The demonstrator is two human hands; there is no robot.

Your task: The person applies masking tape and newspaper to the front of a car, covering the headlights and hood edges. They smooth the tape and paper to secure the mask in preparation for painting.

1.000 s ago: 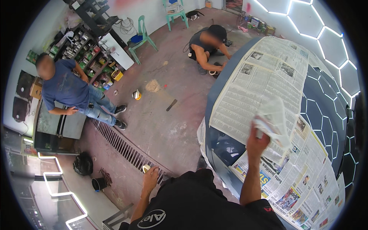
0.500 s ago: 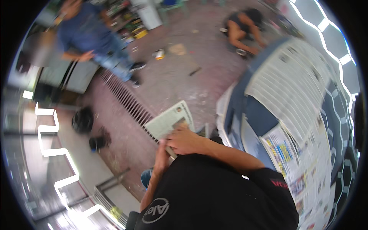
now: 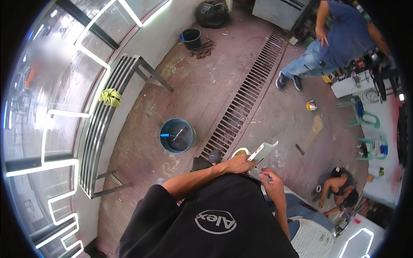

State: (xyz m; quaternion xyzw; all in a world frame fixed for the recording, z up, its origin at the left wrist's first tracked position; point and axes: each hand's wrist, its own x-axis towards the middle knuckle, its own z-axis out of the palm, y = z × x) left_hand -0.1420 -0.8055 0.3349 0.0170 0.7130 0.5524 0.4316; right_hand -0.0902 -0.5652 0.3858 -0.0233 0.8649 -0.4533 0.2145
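both hands are busy with one folded sheet of newspaper [image 3: 262, 151], held close in front of the black shirt [image 3: 206, 215], low in the picture. the left hand [image 3: 237, 164] comes across the body, and its grip is closed over the lower part of the paper, fingers lying flat on top. the right hand [image 3: 272, 179] is just beside it, a little lower; its fingers are curled, and it seems to pinch the near edge of the paper, but how tight this grip is, i cannot tell. the paper stands up tilted between the hands, its free end pointing away from the body.

i judge that the step in hand is getting a sheet ready, maybe opening or separating it. the next move probably needs the two hands to pull apart gently, so the thin paper does not tear.

under the right elbow, a blue car body [image 3: 301, 210] shows, already covered by spread newspaper [image 3: 312, 238] at the lower right. farther on the floor [image 3: 206, 86] stands a round bucket [image 3: 177, 136] with a blue-handled tool inside, next to a long drain grate [image 3: 249, 90]. one person crouches [image 3: 340, 189] at the right, and another person in jeans [image 3: 327, 47] stands at the far side.
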